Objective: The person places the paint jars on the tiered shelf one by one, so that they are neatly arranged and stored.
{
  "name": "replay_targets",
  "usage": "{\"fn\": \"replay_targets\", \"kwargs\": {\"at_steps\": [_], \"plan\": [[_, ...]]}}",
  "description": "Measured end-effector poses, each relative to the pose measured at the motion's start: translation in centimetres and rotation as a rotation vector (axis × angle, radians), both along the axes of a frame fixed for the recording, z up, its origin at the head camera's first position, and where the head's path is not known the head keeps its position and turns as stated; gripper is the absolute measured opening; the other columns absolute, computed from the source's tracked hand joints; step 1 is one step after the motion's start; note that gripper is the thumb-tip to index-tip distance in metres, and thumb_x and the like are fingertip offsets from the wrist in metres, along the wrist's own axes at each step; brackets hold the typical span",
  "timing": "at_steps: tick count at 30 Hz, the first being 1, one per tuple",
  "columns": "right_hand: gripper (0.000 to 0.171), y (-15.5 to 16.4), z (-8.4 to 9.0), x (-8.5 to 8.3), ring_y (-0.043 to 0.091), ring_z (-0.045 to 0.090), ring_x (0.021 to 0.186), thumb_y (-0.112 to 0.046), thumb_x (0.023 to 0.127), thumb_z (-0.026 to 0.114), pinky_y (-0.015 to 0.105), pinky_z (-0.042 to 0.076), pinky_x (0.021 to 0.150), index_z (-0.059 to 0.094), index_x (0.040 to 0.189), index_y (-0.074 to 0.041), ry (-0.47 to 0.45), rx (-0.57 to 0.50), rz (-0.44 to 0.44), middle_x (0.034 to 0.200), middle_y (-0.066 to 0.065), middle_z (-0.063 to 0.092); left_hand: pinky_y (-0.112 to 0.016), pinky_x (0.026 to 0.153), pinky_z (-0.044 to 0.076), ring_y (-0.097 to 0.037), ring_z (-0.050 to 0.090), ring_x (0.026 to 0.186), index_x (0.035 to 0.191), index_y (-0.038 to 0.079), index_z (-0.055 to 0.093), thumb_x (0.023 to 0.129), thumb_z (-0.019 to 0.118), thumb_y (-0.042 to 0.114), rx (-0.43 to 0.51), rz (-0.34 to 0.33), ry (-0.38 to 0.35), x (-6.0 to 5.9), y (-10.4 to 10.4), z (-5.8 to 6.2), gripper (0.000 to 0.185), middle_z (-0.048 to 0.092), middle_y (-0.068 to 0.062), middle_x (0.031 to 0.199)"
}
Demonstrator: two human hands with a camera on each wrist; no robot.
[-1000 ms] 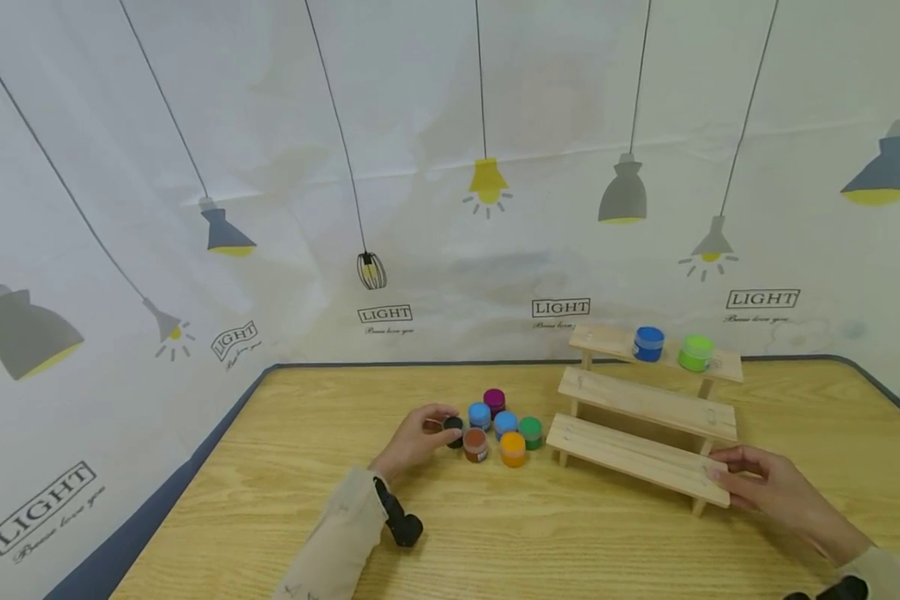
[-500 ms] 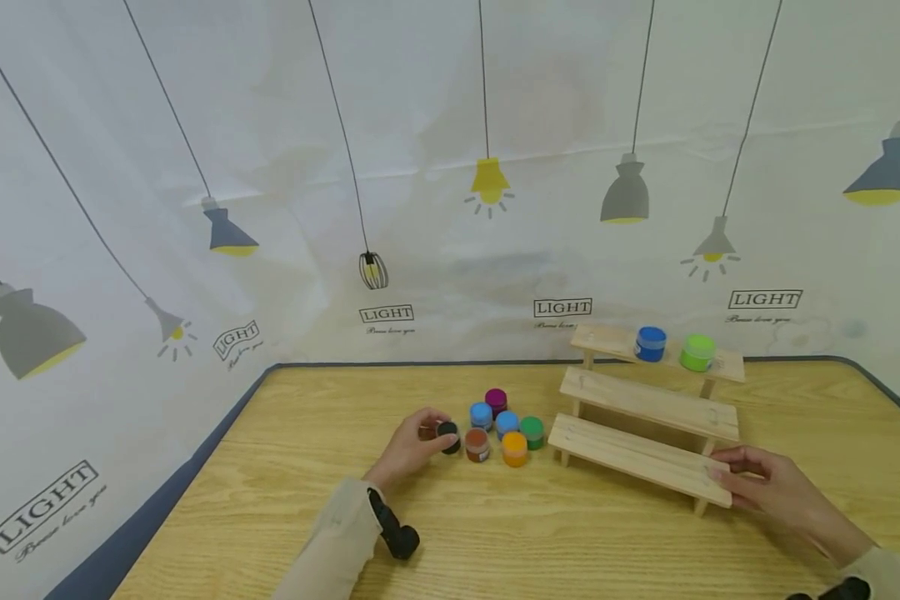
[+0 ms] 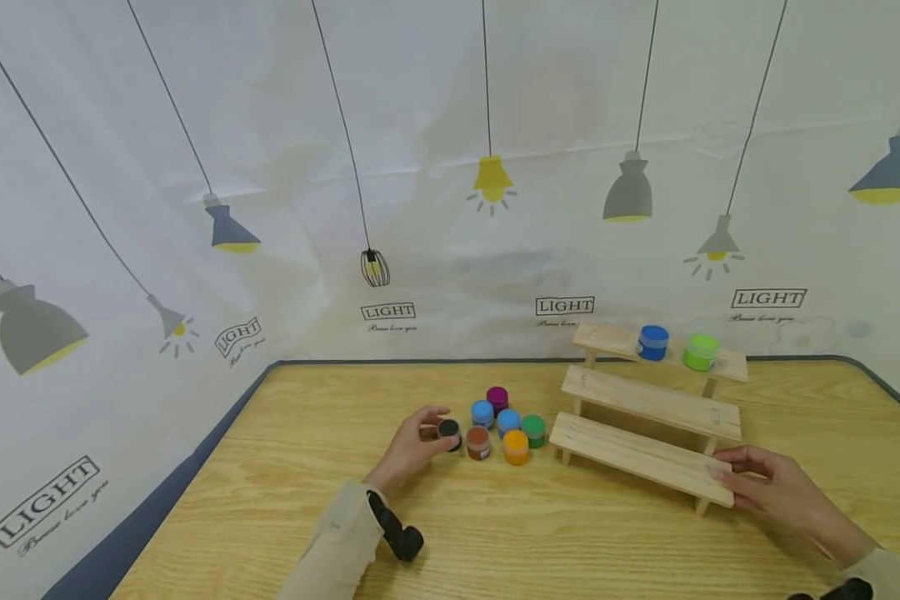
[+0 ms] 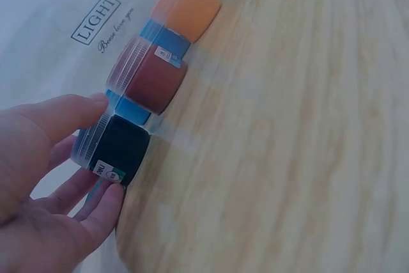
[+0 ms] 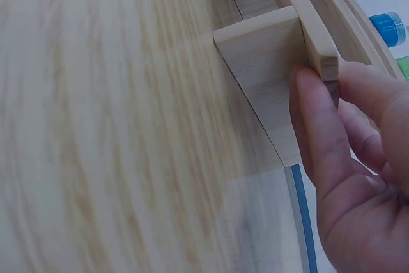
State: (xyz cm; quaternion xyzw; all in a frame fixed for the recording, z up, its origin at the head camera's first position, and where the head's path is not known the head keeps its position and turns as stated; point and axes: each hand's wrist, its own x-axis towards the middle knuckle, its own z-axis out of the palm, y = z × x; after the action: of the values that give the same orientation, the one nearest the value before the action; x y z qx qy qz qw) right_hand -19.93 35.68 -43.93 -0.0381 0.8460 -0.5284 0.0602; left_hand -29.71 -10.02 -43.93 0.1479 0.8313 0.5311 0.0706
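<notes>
Black-lidded paint jar [image 3: 448, 432] stood on the wooden table [image 3: 285, 492] just left of centre in the head view, at the left edge of a tight cluster of small jars. The left hand [image 3: 414, 446] pinched it between thumb and curled fingers; in the left wrist view that jar [image 4: 116, 148] sat low in the left half of the frame with a fingertip under its labelled lid. Beside it were the brown jar [image 3: 477, 442], the orange jar [image 3: 515, 447], two light blue jars [image 3: 482, 412], a green jar [image 3: 533, 430] and a magenta jar [image 3: 497, 398].

At the lower right of the head view, the right hand [image 3: 776, 492] gripped the near end of the lowest step of the three-tier wooden rack [image 3: 645, 404], thumb pressed on the board's end. On the top step, right of centre, stood a blue jar [image 3: 652, 342] and a lime green jar [image 3: 700, 352], near each other but apart.
</notes>
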Motion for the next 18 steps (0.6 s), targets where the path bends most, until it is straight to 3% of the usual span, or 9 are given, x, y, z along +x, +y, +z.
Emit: {"fn": "replay_targets", "kwargs": {"at_steps": [8, 18], "plan": [[0.038, -0.13, 0.26, 0.05, 0.002, 0.056, 0.079, -0.015, 0.093, 0.051, 0.027, 0.052, 0.065, 0.048, 0.113, 0.016, 0.005, 0.003, -0.005, 0.093, 0.006, 0.055, -0.037, 0.078, 0.048, -0.03, 0.053, 0.1, 0.124, 0.0, 0.048, 0.084, 0.063, 0.01, -0.002, -0.019, 0.029, -0.12, 0.01, 0.15, 0.044, 0.05, -0.017, 0.117], [0.03, -0.01, 0.2, 0.08, 0.002, 0.057, 0.079, -0.014, 0.093, 0.051, 0.027, 0.052, 0.065, 0.052, 0.111, 0.01, -0.002, -0.026, 0.003, 0.093, 0.004, 0.054, -0.035, 0.077, 0.048, -0.026, 0.054, 0.096, 0.12, 0.0, 0.052, 0.083, 0.064, 0.008, -0.032, -0.005, 0.043, -0.21, 0.17, 0.12, 0.039, 0.053, -0.013, 0.111]]}}
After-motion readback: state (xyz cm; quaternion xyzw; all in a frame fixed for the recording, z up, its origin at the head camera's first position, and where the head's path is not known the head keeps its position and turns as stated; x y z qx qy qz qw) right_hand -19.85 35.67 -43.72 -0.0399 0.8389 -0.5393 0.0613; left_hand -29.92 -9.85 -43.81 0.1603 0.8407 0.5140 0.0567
